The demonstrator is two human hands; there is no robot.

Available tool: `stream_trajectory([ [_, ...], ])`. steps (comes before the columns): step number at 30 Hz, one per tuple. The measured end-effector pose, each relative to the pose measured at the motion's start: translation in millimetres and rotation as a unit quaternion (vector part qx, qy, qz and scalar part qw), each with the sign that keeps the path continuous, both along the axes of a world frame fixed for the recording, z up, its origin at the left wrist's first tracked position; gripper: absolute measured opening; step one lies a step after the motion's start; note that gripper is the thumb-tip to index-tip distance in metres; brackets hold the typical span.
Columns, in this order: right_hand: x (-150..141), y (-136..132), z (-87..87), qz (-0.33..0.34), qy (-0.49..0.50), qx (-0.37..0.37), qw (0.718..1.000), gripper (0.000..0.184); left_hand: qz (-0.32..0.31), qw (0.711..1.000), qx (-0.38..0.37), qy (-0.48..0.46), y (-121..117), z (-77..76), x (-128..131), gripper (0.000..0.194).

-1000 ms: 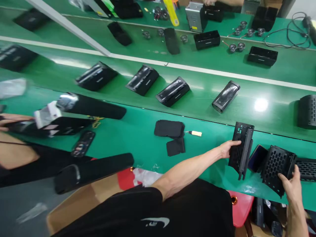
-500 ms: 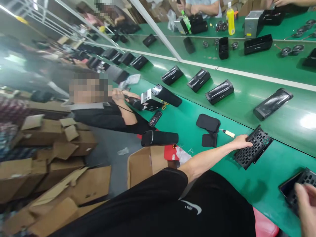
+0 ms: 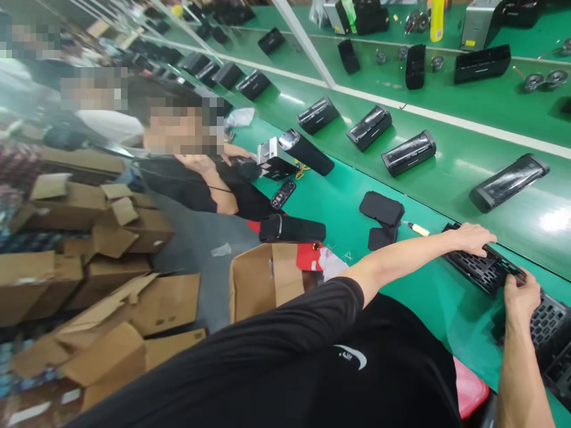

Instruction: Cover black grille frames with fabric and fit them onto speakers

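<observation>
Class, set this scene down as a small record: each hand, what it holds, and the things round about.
Left hand: holds a perforated black panel from above
Right hand: holds the same panel near its right end
Nearest right hand: another perforated black piece
Bench: green; bears flat black pieces and a pale-handled item
Beyond panel: glossy black casing

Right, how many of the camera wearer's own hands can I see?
2: the left hand over the perforated black panel, the right hand at that panel's right-hand end. Parts of each may be hidden.
</observation>
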State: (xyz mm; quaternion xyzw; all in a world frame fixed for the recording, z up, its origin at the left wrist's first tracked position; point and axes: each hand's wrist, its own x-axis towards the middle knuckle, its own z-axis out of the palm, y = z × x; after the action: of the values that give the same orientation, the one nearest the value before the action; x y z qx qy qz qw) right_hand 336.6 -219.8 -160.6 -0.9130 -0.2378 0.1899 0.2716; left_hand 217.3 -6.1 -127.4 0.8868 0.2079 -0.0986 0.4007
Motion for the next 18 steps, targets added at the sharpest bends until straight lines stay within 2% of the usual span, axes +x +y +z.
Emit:
stream_trajectory([
  [3,2,-3,2.0,0.008,-0.008,-0.002,1.000,0.065,0.048,0.997,0.034,-0.054,5,-0.9,-25,0.055],
  [6,-4,-6,2.3,0.011,-0.001,0.009,1.000,0.081,0.195,0.979,0.047,-0.034,8,-2.7,-66,0.064],
  [8,-10,-9,2.4,0.010,0.010,0.014,1.000,0.087,0.300,0.954,0.005,0.004,10,-7.2,-87,0.065],
  [9,-13,-11,2.6,0.009,0.015,0.014,1.000,0.088,0.335,0.942,-0.030,0.018,12,-10.8,-93,0.060],
  [11,-18,-12,2.8,0.007,0.019,0.012,1.000,0.091,0.365,0.925,-0.103,0.027,14,-20.0,-100,0.039],
  [13,-19,-12,1.9,0.005,0.019,0.007,1.000,0.091,0.369,0.917,-0.148,0.015,16,-29.1,-100,0.020],
  [16,-14,-9,-0.8,0.006,0.020,-0.003,1.000,0.089,0.374,0.907,-0.191,-0.028,19,-35.2,-99,0.017],
  [18,-9,-7,0.9,0.005,0.023,-0.011,1.000,0.088,0.378,0.899,-0.214,-0.057,21,-32.2,-104,0.022],
])
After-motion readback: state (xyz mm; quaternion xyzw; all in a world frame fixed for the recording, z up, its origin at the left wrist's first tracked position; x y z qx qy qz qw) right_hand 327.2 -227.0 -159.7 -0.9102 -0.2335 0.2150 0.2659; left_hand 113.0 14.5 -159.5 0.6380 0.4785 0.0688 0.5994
